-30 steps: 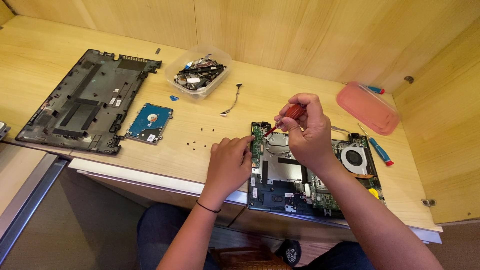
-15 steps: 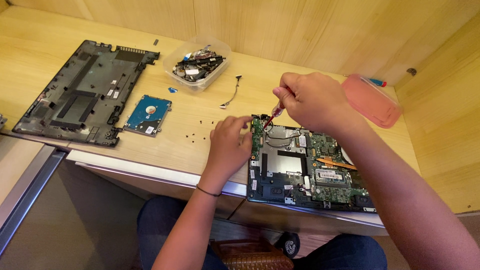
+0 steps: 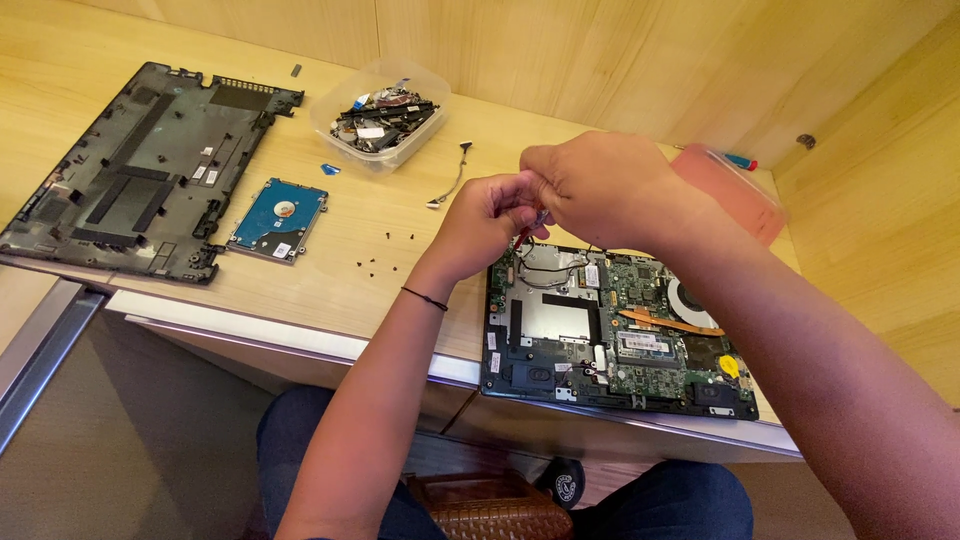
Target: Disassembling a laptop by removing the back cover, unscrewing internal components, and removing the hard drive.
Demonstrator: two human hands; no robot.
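Note:
An opened laptop (image 3: 610, 340) lies on the wooden desk near its front edge, its circuit board, fan and copper heat pipe showing. Both hands are raised together just above its top left corner. My right hand (image 3: 600, 190) is closed around a small red-handled screwdriver (image 3: 535, 222), only its tip showing. My left hand (image 3: 485, 222) pinches at that tip with the fingertips; what is between them is too small to see. A dark band circles my left wrist.
The laptop's black bottom cover (image 3: 140, 170) lies at the left, a blue hard drive (image 3: 280, 218) beside it. Several tiny screws (image 3: 385, 255) are scattered mid-desk. A clear tub of parts (image 3: 380, 115), a loose cable (image 3: 450, 185) and a pink case (image 3: 730, 190) sit behind.
My left hand has lifted off the laptop's edge and met my right hand at the screwdriver tip. The view has also shifted slightly.

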